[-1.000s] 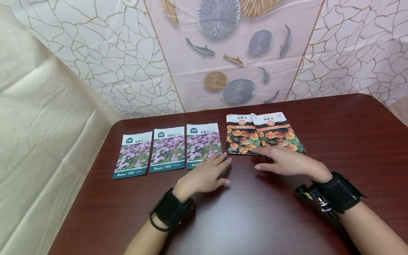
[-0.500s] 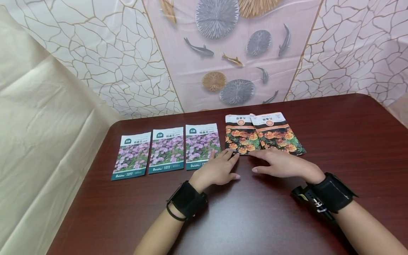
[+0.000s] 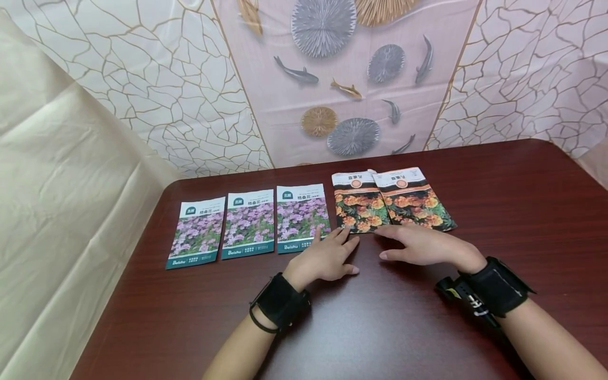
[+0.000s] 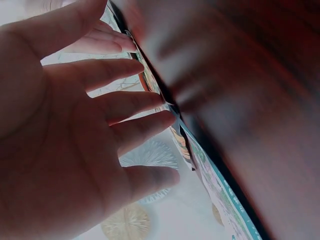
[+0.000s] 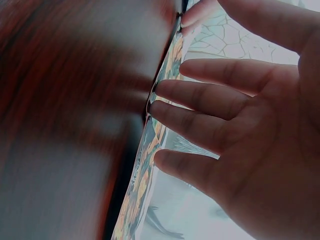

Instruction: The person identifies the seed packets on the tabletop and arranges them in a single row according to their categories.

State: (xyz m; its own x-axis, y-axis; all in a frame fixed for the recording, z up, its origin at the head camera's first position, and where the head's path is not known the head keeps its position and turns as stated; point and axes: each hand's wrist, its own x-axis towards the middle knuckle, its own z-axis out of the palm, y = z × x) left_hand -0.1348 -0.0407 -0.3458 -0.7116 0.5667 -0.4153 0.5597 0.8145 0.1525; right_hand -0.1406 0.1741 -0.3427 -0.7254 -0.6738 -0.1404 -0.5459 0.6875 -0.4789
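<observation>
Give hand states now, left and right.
Left hand: open, fingertips at the orange-flower packet.
Right hand: open, fingertips at the overlapping orange packet.

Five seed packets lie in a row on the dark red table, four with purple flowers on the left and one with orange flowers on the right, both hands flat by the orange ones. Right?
Not quite: the head view shows three purple-flower packets and two orange-flower packets. The left hand and right hand do lie flat on the table beside the orange ones.

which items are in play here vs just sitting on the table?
In play:
left orange-flower packet, left hand fingertips at its near edge
right orange-flower packet, right hand at its near edge

Lying about:
three purple-flower packets in a row
table
</observation>
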